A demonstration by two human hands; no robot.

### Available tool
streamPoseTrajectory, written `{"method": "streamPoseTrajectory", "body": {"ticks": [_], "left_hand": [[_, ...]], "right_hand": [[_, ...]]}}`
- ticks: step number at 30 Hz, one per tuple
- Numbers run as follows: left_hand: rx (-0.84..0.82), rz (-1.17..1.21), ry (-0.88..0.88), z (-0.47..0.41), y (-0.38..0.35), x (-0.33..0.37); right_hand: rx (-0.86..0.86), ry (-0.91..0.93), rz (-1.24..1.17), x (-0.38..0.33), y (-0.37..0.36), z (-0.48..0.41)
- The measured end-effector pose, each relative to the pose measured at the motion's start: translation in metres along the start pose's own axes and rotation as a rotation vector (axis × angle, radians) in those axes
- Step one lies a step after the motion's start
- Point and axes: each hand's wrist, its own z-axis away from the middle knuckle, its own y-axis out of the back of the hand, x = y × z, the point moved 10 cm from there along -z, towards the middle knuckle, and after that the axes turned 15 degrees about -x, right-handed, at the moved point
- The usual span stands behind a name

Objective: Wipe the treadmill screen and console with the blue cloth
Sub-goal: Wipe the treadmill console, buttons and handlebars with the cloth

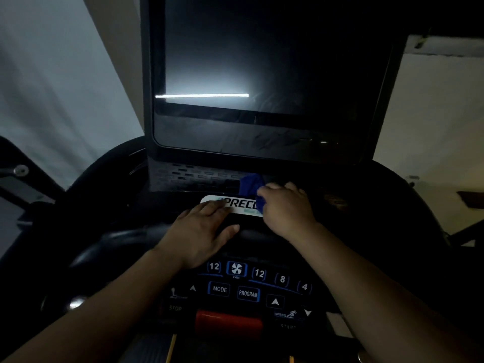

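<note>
The treadmill's dark screen (262, 74) stands upright at the top, with a bright light strip reflected across it. Below lies the black console (262, 284) with lit buttons. My right hand (285, 205) grips the bunched blue cloth (250, 183) against the console just under the screen, over the right end of the white brand label (235, 204). The cloth sticks out to the left of my fingers. My left hand (201, 231) rests flat on the console with straight fingers, its fingertips touching the label's left part.
A red stop knob (227, 322) sits at the console's near edge, below the MODE and PROGRAM buttons. Curved black handlebars (86, 179) run off to both sides. A pale wall lies to the left and right. The room is dim.
</note>
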Motion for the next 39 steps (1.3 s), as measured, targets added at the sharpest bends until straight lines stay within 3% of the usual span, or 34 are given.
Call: {"method": "streamPoseTrajectory", "body": {"ticks": [8, 14, 18, 23, 28, 32, 36, 39], "left_hand": [[-0.008, -0.038, -0.067, -0.002, 0.007, -0.005], [-0.017, -0.108, -0.102, -0.008, 0.012, -0.035], [0.008, -0.054, -0.137, -0.006, 0.015, -0.068], [-0.003, 0.039, -0.2, -0.003, 0.005, -0.088], [0.039, 0.077, -0.247, 0.002, 0.003, -0.101], [0.027, 0.086, -0.281, 0.001, 0.0, -0.105], [0.038, 0.065, -0.304, 0.003, 0.002, -0.113], [0.071, 0.059, -0.34, 0.005, -0.002, -0.117]], "right_hand": [[-0.148, -0.076, 0.092, -0.003, 0.015, -0.021], [-0.055, 0.205, -0.231, -0.066, -0.008, -0.032], [-0.145, 0.099, -0.259, -0.04, 0.001, -0.035], [-0.141, 0.158, -0.239, -0.087, -0.011, -0.048], [-0.183, -0.029, -0.255, -0.047, 0.003, -0.047], [-0.181, 0.103, -0.188, -0.095, -0.007, -0.063], [-0.249, 0.004, -0.242, -0.068, -0.004, -0.056], [-0.207, 0.074, -0.178, -0.109, -0.006, -0.067]]}}
